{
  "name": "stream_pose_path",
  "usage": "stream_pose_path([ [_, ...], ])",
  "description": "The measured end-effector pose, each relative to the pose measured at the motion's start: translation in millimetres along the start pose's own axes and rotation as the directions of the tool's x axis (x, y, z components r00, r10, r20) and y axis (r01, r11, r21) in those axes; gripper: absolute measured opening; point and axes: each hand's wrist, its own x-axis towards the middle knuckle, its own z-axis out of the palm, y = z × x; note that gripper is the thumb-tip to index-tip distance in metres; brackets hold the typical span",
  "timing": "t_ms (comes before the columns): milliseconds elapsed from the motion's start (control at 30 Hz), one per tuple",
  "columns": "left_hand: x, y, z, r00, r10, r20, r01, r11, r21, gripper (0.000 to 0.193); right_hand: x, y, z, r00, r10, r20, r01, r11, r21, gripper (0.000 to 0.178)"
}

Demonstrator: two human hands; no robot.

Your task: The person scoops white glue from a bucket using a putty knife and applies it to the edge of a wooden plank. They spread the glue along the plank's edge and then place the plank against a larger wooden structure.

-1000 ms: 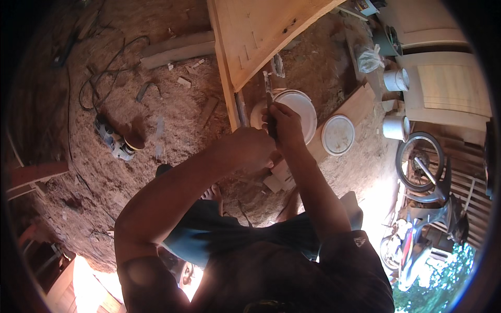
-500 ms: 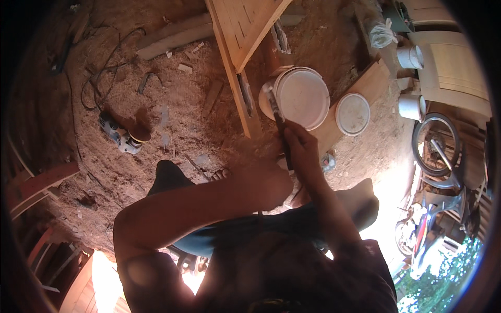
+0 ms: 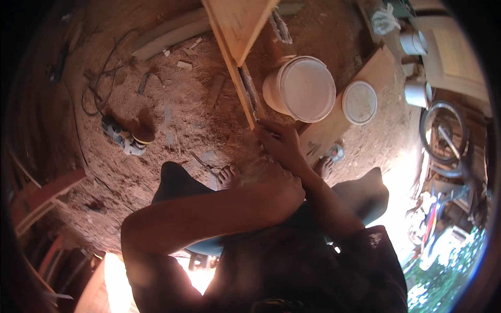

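My right hand [image 3: 282, 141] is closed, its fingertips at the near end of a narrow wooden board [image 3: 233, 68]. What it grips is hidden under the fingers. Just below it, my left hand [image 3: 284, 183] forms a fist after its forearm crosses in front of me. Something blurred lies beside that fist, too smeared to name. A wider wooden panel [image 3: 242, 26] rests against the narrow board, pointing toward me. To the right of the board stands a white bucket [image 3: 307, 88] with its round top facing up.
A round white lid or tub [image 3: 360, 103] lies on a plank [image 3: 373, 70] at the right. A corded power tool [image 3: 125, 138] sits on the shavings-covered floor at left. My bare feet [image 3: 228, 177] are below my hands. White pots [image 3: 417, 94] and a wheel [image 3: 443, 131] stand far right.
My right hand has moved left and slightly down, from beside the bucket to the board's end. The dark-handled tool it held over the bucket no longer shows. My left fist has shifted slightly right.
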Motion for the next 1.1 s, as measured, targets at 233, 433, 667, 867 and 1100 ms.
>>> stream_pose_path([
  [233,-2.9,-1.9,-19.4,0.973,0.203,-0.112,-0.222,0.956,-0.193,0.028,-26.1,-27.1,-41.8,0.999,-0.042,0.030,0.048,0.969,-0.241,0.033],
  [433,-8.1,1.9,-45.2,0.969,0.247,-0.006,-0.230,0.893,-0.387,0.040,-17.2,-47.5,-65.5,0.990,-0.001,0.140,0.023,0.987,-0.157,0.039],
  [667,9.6,0.0,-44.6,0.967,0.206,0.151,-0.129,0.905,-0.404,0.043,-24.4,-9.1,-59.3,0.972,-0.219,0.083,0.230,0.959,-0.167,0.028],
  [867,55.7,-3.9,-39.7,0.941,0.088,0.326,0.028,0.942,-0.335,0.042,-41.3,-5.6,-118.5,0.971,-0.190,0.144,0.179,0.980,0.083,0.038],
  [1100,65.2,-12.0,-9.5,0.998,0.035,0.054,-0.018,0.961,-0.277,0.031,-21.7,0.9,-105.8,0.971,-0.213,0.110,0.212,0.977,0.021,0.039],
])
